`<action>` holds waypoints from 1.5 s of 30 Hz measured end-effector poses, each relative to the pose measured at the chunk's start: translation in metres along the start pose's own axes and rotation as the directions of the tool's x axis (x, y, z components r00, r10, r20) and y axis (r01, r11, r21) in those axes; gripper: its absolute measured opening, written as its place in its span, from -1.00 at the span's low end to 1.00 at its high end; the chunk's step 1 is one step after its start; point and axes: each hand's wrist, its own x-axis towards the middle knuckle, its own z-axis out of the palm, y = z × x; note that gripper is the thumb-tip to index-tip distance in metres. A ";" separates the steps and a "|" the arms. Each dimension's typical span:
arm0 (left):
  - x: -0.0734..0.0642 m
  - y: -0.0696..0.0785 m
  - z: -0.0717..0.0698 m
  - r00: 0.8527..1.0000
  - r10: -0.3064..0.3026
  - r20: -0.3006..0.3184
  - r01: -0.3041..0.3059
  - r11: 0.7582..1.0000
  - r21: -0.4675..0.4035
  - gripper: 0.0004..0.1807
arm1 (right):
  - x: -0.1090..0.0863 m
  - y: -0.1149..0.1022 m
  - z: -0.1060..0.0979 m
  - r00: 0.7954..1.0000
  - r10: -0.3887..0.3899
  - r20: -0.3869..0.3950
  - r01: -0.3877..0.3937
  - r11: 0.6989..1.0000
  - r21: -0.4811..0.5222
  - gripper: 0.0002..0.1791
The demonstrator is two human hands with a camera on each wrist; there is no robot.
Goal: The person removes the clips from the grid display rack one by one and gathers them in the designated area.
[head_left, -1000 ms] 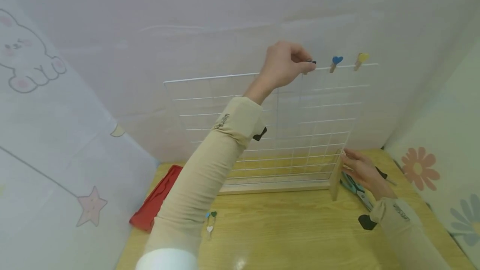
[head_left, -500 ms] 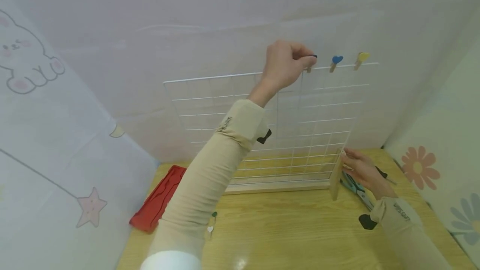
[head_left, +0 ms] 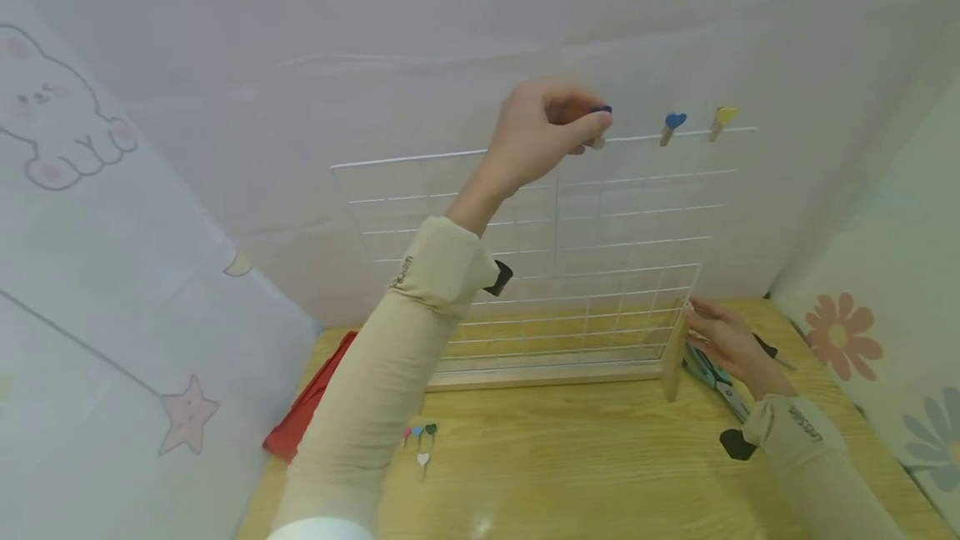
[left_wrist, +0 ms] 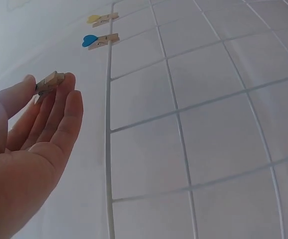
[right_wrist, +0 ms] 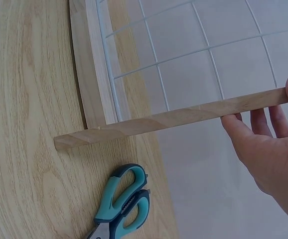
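My left hand [head_left: 536, 132] pinches a small wooden clothespin [left_wrist: 50, 81] with a dark blue top between thumb and fingers. In the left wrist view a gap shows between this clothespin and the top wire of the white wire grid [left_wrist: 177, 112]. A blue heart clothespin [head_left: 673, 122] and a yellow heart clothespin [head_left: 723, 117] are clipped on that wire to the right. My right hand [head_left: 723, 340] holds the upright wooden side piece [right_wrist: 174, 118] of the grid's stand, thumb on one side and fingers on the other.
Teal-handled scissors [right_wrist: 126, 199] lie beside the stand's right end. Several heart clothespins [head_left: 423, 460] lie on the wooden table [head_left: 570, 457] in front. At the left, a red tray-like thing [head_left: 300, 419] is partly behind my left sleeve. A wall [head_left: 420, 15] stands close behind the grid.
My left hand rises slightly at the top wire, then shifts left with the dark-topped clothespin still pinched. More of the clothespins on the table show now. My right hand stays on the stand.
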 end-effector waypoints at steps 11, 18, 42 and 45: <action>-0.034 -0.027 -0.033 0.996 -0.084 0.019 0.081 0.990 0.114 -0.83 | 0.002 0.005 -0.001 1.000 0.003 -0.005 -0.003 1.000 -0.022 -0.11; -0.061 -0.044 -0.051 0.990 -0.143 -0.001 0.142 0.984 0.110 -0.78 | 0.004 0.002 -0.004 1.000 -0.002 -0.002 0.002 0.999 -0.053 -0.12; -0.187 -0.155 -0.053 0.909 -0.411 -0.071 0.406 0.911 -0.076 -0.70 | 0.000 0.000 0.000 1.000 -0.024 0.002 0.024 1.000 0.016 -0.11; -0.207 -0.171 -0.051 0.892 -0.445 -0.082 0.436 0.893 -0.110 -0.70 | 0.000 0.000 0.001 1.000 -0.021 0.009 0.021 1.000 0.016 -0.10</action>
